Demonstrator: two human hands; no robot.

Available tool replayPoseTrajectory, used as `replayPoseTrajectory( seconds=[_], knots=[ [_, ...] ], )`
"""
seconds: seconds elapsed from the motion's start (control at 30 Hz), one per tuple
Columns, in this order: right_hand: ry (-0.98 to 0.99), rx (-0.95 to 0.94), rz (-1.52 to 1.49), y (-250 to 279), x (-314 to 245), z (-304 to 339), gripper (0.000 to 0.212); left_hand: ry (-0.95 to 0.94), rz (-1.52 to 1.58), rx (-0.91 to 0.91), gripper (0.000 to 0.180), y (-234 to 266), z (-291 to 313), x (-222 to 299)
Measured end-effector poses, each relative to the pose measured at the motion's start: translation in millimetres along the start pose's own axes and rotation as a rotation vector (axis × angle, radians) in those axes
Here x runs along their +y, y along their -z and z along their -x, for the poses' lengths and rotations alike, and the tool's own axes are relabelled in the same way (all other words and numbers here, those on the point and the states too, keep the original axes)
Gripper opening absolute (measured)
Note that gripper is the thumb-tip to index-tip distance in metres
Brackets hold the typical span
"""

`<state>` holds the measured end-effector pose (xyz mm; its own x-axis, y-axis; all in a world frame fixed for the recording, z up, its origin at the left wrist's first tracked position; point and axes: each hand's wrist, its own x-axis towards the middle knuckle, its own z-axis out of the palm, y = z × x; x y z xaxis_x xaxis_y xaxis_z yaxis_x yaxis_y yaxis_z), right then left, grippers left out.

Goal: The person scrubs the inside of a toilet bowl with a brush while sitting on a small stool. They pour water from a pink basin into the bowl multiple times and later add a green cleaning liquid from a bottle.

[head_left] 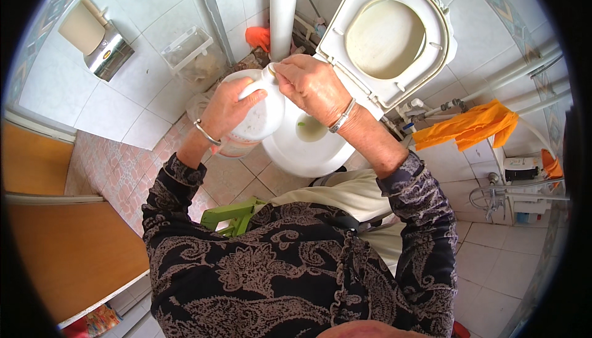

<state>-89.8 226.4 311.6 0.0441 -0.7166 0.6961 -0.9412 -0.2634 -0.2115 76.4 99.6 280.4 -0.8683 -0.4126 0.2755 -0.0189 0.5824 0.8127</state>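
Above the front of the toilet bowl (308, 159), I hold a white plastic jug (264, 119) with a narrow neck. My left hand (225, 111) is closed round its near left side, the thumb lying across the top. At the neck, my right hand (313, 85) is closed, its fingers and thumb pinching the top; whether a cap sits under them is hidden. The jug's lower part looks more see-through, with reddish marks. Behind the right hand, the toilet's seat and lid (353, 36) stand raised. A small green patch shows inside the bowl.
A green plastic stool (231, 216) stands at my left leg. A white pipe (284, 14) rises behind the jug, beside an orange glove (258, 37). An orange cloth (472, 127) hangs over pipes at right. A clear wall basket (196, 60) and wooden door (80, 258) are left.
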Motion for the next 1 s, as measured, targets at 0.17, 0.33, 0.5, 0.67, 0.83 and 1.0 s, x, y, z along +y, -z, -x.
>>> replayPoseTrajectory(
  seconds=[0.17, 0.33, 0.5, 0.67, 0.83, 1.0],
  knots=[
    [-0.041, 0.069, 0.036, -10, 2, 9, 0.017, -0.036, -0.04, -0.003, 0.027, -1, 1, 2],
    [-0.038, 0.131, 0.088, -15, 1, 12, 0.014, -0.046, -0.056, -0.009, 0.026, 0, 3, 2],
    [-0.006, 0.251, 0.062, -18, 5, 12, 0.011, -0.019, 0.003, -0.019, 0.026, -4, 2, 6],
    [-0.005, 0.214, 0.007, -10, 2, 15, 0.009, -0.075, -0.094, 0.03, 0.025, -8, 5, 1],
    [0.053, 0.152, -0.073, 4, -1, 18, 0.009, -0.182, -0.246, 0.085, 0.023, -8, 10, -7],
    [0.087, 0.136, -0.085, 7, -4, 23, 0.01, -0.214, -0.273, 0.069, 0.022, -8, 11, -15]
  ],
)
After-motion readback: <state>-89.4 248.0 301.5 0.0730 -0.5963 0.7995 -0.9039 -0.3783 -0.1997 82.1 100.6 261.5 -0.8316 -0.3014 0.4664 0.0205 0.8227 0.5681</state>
